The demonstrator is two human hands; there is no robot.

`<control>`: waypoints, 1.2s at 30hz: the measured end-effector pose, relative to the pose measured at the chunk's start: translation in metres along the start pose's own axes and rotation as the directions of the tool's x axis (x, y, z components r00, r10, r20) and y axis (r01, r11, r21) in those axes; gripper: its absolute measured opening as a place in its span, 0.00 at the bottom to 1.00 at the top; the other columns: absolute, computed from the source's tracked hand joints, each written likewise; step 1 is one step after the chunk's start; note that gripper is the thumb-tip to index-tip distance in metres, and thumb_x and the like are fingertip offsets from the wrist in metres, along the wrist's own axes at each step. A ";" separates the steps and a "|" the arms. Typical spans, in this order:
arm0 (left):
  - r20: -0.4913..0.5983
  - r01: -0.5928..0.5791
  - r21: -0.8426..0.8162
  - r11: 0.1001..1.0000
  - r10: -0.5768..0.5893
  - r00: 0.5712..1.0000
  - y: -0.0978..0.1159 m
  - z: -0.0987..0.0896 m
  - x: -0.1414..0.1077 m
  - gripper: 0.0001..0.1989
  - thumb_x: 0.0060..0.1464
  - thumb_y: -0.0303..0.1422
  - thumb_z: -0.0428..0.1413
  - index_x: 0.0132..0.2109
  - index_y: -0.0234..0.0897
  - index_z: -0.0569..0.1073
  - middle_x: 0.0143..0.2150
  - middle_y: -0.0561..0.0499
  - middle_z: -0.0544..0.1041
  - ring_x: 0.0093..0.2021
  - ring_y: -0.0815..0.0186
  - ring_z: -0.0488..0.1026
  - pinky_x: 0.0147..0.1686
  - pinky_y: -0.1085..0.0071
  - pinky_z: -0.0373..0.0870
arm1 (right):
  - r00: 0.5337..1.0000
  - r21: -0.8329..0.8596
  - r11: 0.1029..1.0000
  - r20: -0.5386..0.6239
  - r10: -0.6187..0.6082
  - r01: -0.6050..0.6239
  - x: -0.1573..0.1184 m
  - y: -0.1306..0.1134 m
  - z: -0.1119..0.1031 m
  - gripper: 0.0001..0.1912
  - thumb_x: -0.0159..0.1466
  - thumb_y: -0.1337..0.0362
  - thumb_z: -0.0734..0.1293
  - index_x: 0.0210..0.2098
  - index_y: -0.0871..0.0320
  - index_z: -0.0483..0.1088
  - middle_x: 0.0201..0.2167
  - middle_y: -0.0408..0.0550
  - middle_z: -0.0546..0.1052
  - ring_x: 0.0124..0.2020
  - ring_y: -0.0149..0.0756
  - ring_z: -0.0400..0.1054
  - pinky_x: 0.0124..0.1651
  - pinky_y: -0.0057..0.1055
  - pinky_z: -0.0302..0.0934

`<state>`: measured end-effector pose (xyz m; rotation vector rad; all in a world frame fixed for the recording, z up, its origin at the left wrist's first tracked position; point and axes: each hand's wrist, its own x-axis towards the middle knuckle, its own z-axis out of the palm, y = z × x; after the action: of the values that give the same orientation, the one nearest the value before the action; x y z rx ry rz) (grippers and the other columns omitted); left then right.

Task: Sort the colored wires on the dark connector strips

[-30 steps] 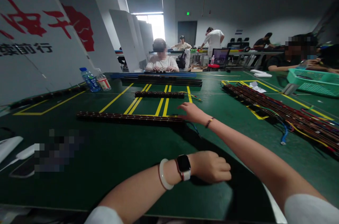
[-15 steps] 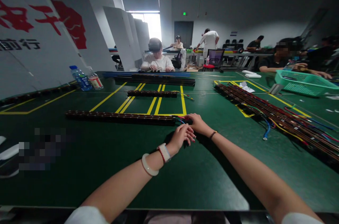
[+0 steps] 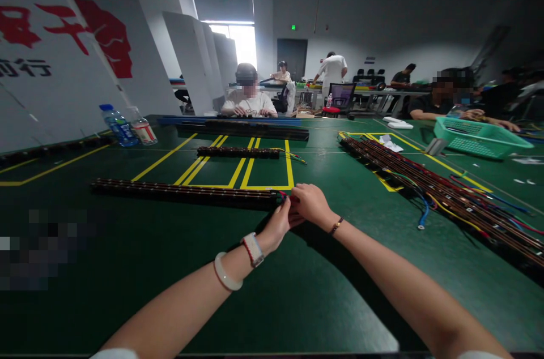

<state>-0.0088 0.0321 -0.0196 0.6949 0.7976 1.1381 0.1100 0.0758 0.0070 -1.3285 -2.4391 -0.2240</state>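
Wired strip bundle lying lengthwise on the green desk, left of centre in the frame, probably flat for full support, leaving both hands free for the wired end. Larger stack of similar strips slanting across the right side, well apart. Right hand and left hand meeting near the centre, perhaps for steadier control from two sides. Fingers bent, close together; exact grip hidden. Coloured wires just beside the fingertips.
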 end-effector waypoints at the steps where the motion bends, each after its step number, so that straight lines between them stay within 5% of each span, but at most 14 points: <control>1: -0.004 -0.005 -0.022 1.000 0.005 1.000 0.000 -0.001 0.001 0.12 0.62 0.40 0.47 0.43 0.35 0.68 0.39 0.44 0.77 0.38 0.65 0.76 0.45 0.64 0.71 | 1.000 -0.029 0.999 0.006 -0.031 0.031 -0.001 -0.002 -0.002 0.06 0.62 0.68 0.62 0.30 0.58 0.70 0.31 0.47 0.74 0.33 0.35 0.65 0.34 0.31 0.49; 11: -0.096 0.042 -0.138 0.990 -0.056 0.994 0.000 -0.006 0.010 0.10 0.60 0.30 0.51 0.30 0.33 0.67 0.31 0.48 0.77 0.36 0.67 0.75 0.37 0.71 0.73 | 0.956 -0.228 0.933 0.155 -0.249 0.280 -0.016 -0.022 -0.005 0.12 0.66 0.71 0.57 0.46 0.64 0.69 0.37 0.55 0.73 0.37 0.40 0.65 0.39 0.34 0.54; 17: -0.087 0.067 -0.119 0.991 -0.077 0.993 0.002 -0.008 0.009 0.10 0.61 0.28 0.49 0.31 0.32 0.68 0.29 0.48 0.76 0.35 0.67 0.76 0.38 0.71 0.73 | 0.957 -0.159 0.964 0.234 -0.172 0.212 -0.013 -0.023 -0.019 0.10 0.66 0.67 0.60 0.39 0.64 0.73 0.35 0.55 0.74 0.37 0.38 0.66 0.40 0.32 0.55; 23: 0.019 0.028 -0.133 0.991 -0.026 0.999 0.000 -0.011 0.010 0.08 0.61 0.31 0.51 0.34 0.31 0.70 0.34 0.44 0.77 0.38 0.65 0.76 0.45 0.66 0.72 | 0.969 0.074 0.995 0.230 -0.089 0.074 -0.006 0.012 -0.035 0.14 0.64 0.57 0.63 0.42 0.60 0.73 0.39 0.53 0.74 0.38 0.36 0.67 0.40 0.29 0.57; 29: 0.020 0.029 -0.086 0.996 -0.027 0.999 0.003 -0.008 0.004 0.09 0.62 0.33 0.49 0.39 0.31 0.70 0.42 0.40 0.77 0.43 0.65 0.75 0.50 0.63 0.68 | 0.892 0.322 0.943 0.446 -0.072 -0.085 -0.002 0.033 -0.024 0.13 0.63 0.56 0.64 0.36 0.60 0.74 0.29 0.47 0.77 0.27 0.31 0.67 0.27 0.25 0.53; 36: -0.030 0.031 -0.020 0.999 -0.032 0.999 0.001 -0.005 0.006 0.09 0.63 0.33 0.48 0.40 0.31 0.67 0.40 0.40 0.76 0.39 0.62 0.77 0.48 0.57 0.70 | 0.928 0.436 0.899 0.351 -0.125 -0.044 0.002 0.046 -0.006 0.16 0.65 0.57 0.62 0.34 0.62 0.76 0.27 0.47 0.77 0.26 0.29 0.66 0.27 0.24 0.53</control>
<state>-0.0122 0.0380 -0.0230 0.6484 0.8195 1.1287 0.1492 0.1012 0.0118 -1.1923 -2.5997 0.5938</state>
